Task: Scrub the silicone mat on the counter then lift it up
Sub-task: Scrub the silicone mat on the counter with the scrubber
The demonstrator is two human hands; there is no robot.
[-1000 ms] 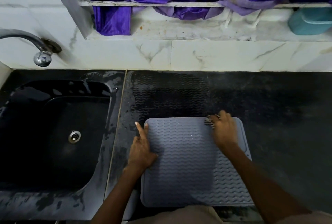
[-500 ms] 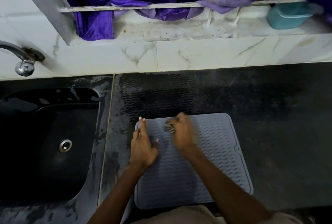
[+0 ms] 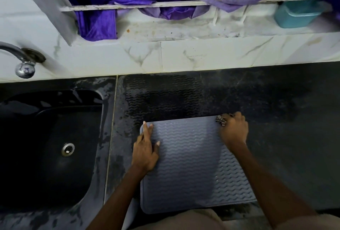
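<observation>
Your grey silicone mat (image 3: 191, 165) lies flat on the dark wet surface (image 3: 285, 137), just right of the black sink (image 3: 46, 146). Your left hand (image 3: 145, 148) rests on the mat's left edge, its fingers (image 3: 147, 130) straight and pressed flat toward the far-left corner. Your right hand (image 3: 233, 132) sits at the mat's far-right corner, fingers curled around a dark scrubber (image 3: 221, 120) that touches the mat's far edge. Beyond the mat, a wavy wet imprint (image 3: 161, 97) marks the surface. A teal container (image 3: 298, 15) stands on the ledge well beyond the mat, to the right.
</observation>
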